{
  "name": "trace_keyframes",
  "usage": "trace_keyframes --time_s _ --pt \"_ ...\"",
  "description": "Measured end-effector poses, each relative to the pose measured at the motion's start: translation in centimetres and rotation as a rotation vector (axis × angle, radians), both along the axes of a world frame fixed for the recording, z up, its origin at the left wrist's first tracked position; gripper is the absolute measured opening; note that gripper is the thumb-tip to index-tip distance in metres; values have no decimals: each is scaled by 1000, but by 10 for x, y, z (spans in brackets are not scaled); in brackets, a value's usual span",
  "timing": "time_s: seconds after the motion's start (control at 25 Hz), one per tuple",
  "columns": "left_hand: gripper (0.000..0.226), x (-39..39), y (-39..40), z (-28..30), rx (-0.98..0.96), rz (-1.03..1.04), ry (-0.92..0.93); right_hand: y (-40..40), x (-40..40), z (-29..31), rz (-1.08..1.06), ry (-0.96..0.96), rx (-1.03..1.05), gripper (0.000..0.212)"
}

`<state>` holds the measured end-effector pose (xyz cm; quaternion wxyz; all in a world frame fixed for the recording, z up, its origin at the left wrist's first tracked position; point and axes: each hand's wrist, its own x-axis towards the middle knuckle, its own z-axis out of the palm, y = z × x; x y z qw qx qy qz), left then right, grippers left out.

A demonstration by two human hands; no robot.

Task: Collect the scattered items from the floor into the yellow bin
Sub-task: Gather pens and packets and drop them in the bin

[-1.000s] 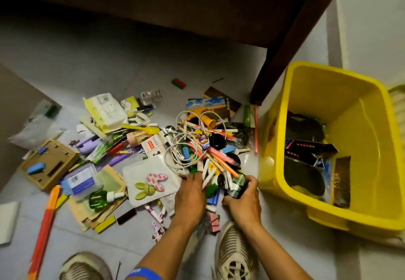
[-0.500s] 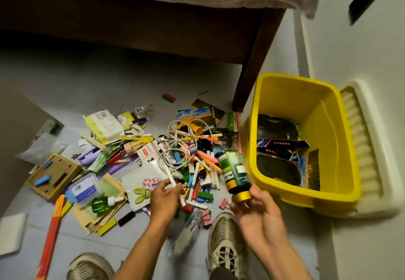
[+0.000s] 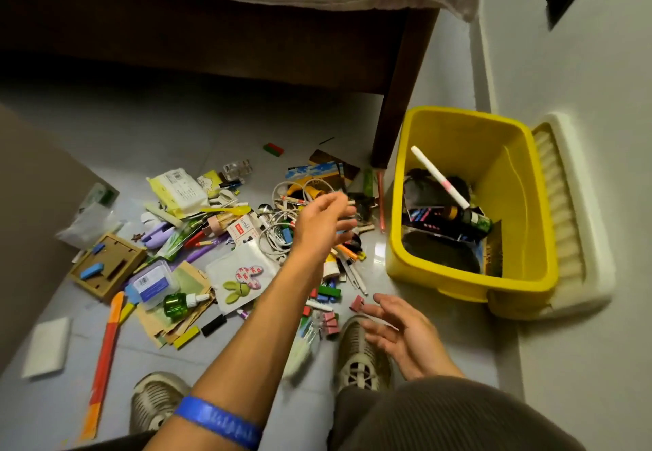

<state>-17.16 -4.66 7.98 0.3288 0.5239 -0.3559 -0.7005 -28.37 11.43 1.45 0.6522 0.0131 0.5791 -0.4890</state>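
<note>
Left hand (image 3: 323,224) reaches forward, fingers loose; right hand (image 3: 402,336) lies palm-up, fingers spread.

We've got both hands empty, fingers loose: left hand (image 3: 326,224) up over the floor pile (image 3: 247,239), right hand (image 3: 402,334) low by our shoe (image 3: 360,355). White pen (image 3: 441,177) and dark bottle (image 3: 469,219) are inside the yellow bin (image 3: 458,274).

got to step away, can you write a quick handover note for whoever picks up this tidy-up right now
Left hand: open, empty, raised over the pile.
Right hand: open, empty, low by the shoe.
Bin: holds a white pen, a green bottle and dark flat items.
Left to do: nearly the whole pile, with cables, pens, clips and packets on the floor beside the bin.
</note>
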Motion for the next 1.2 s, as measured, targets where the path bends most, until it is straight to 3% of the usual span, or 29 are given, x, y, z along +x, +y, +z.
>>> trace_keyframes --time_s 0.12,0.2,0.32,0.44,0.52,0.56,0.64,0.72,0.76,0.84,0.96,1.2 --pt "21 44 28 -61 58 -33 -359 -8 7 -40 197 333 125 14" --pt "29 65 54 -103 6 -256 -707 -17 12 -63 372 649 113 14" --pt "58 84 95 -155 -97 -701 -1101 -36 25 -94 893 1210 -80 23" --pt "45 101 113 -187 -109 -834 -1215 -52 36 -123 1432 1517 -232 46" --pt "37 109 108 -193 -87 -739 -1159 -54 42 -134 1515 1507 -238 49" --pt "35 111 103 -194 -67 -657 -1084 -53 43 -138 1422 1453 -261 45" --pt "29 110 90 -189 -34 -466 -888 -48 42 -138 1080 1312 -246 35" --pt "27 106 76 -182 -50 -325 -765 -44 28 -136 747 1299 -172 31" --pt "27 101 70 -179 -59 -276 -730 -43 18 -136 688 1334 -133 31" --pt "29 88 59 -173 -90 -230 -698 -44 8 -136 782 1355 -37 30" --pt "35 60 48 -169 -183 -267 -792 -54 16 -137 969 1333 122 35" --pt "39 31 28 -183 -385 -427 -1204 -75 21 -137 917 1239 167 32"
